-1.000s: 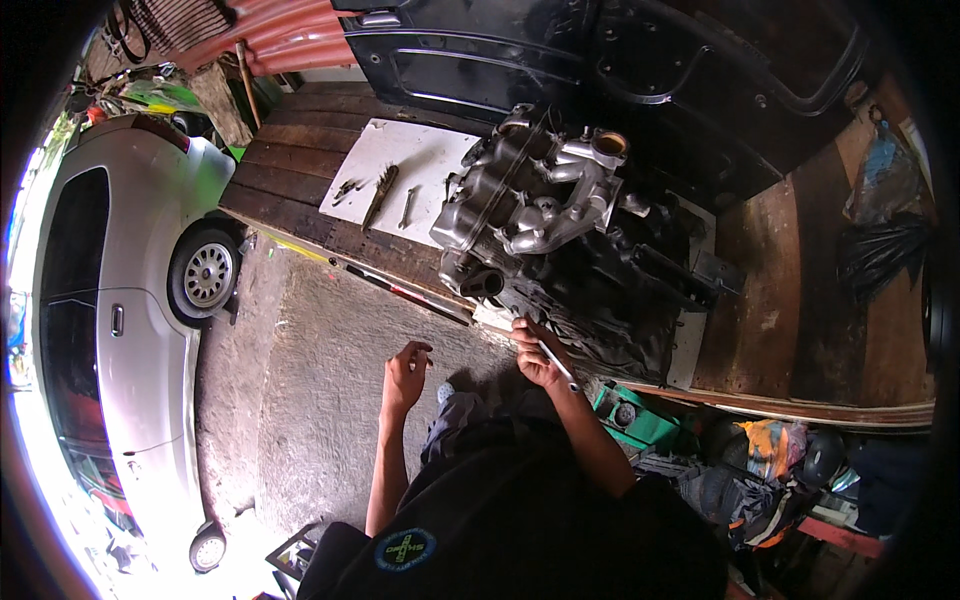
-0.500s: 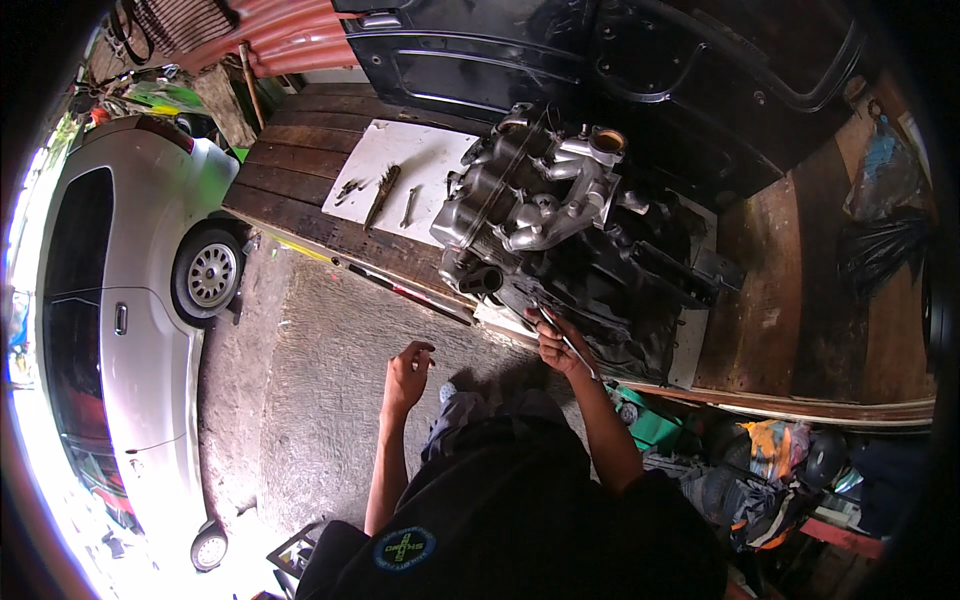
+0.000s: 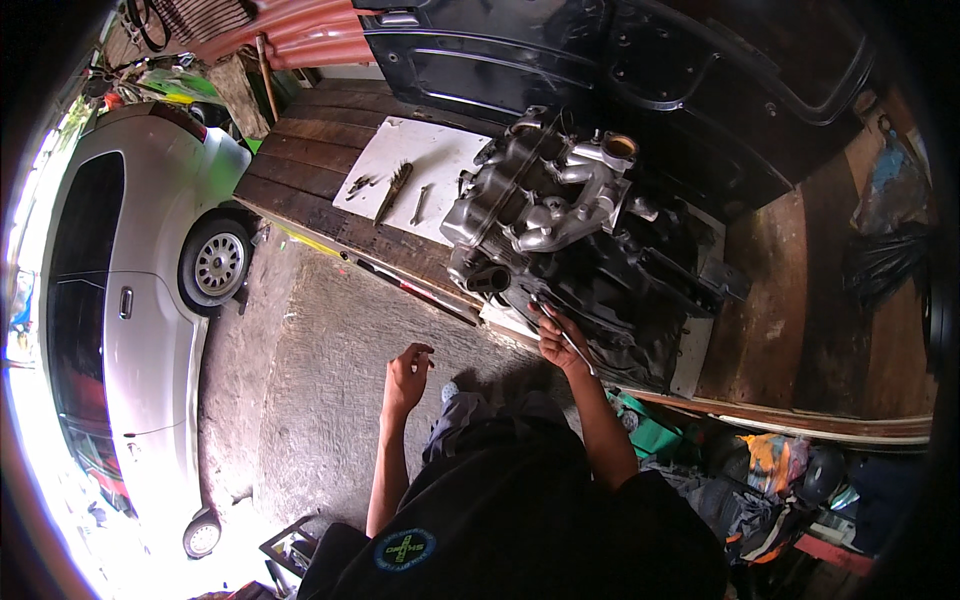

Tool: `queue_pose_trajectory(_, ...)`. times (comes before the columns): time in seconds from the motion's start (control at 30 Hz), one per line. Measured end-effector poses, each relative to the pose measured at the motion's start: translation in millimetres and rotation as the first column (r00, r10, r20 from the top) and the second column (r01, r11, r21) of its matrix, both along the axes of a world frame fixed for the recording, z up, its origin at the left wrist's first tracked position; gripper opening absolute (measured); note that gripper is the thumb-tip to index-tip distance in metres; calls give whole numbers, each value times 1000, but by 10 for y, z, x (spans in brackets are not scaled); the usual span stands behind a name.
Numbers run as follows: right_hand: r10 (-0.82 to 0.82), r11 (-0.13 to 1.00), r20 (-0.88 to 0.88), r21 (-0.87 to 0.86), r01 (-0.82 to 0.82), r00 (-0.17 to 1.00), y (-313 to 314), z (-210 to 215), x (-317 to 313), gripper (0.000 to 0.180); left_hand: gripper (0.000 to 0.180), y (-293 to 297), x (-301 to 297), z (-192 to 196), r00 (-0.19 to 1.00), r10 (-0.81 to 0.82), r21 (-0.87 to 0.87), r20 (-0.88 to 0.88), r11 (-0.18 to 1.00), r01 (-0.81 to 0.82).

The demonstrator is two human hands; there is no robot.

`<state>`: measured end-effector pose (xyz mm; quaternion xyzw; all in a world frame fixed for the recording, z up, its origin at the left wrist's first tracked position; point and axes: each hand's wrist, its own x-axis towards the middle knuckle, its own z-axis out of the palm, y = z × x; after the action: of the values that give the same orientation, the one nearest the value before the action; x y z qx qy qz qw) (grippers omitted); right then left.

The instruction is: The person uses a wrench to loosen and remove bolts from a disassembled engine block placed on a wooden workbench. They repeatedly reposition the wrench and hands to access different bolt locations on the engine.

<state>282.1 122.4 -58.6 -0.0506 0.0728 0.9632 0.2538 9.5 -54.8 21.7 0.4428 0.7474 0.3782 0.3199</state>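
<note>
A large grey and black engine block [image 3: 570, 230] lies on a wooden platform [image 3: 780, 300]. My right hand [image 3: 553, 340] is at the block's near lower edge, closed around a slim metal wrench [image 3: 565, 332] whose head touches the dark casing. My left hand [image 3: 406, 376] hangs free over the concrete floor, fingers loosely curled and holding nothing. My dark shirt fills the bottom of the view.
A white board [image 3: 445, 150] on the platform carries a brush [image 3: 394, 190] and small tools. A silver car [image 3: 140, 290] stands at the left. A black car door panel [image 3: 620, 70] leans behind the engine. Bags and a green case [image 3: 650, 432] lie lower right.
My right hand has moved up and to the right with the wrench, from the platform edge onto the engine's lower casing. My left hand has stayed about where it was.
</note>
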Motion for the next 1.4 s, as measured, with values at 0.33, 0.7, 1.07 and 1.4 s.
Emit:
queue_pose_trajectory(0.33,-280,908,-278,-389,158,919,-167,183,-157,57,18,12,-5,-10,1000,-10,13,-29,1000,10)
queue_pose_trajectory(0.7,-299,879,-152,-427,210,942,-207,582,-452,20,19,-42,-58,34,1000,5,-8,-10,1000,-6)
queue_pose_trajectory(1.07,-327,901,346,-166,401,879,-15,247,-857,8,18,-23,-101,-36,1000,-12,14,-16,1000,12)
queue_pose_trajectory(1.4,-189,978,257,-36,205,948,-401,403,-540,17,19,54,-66,-67,999,-49,5,-13,999,49)
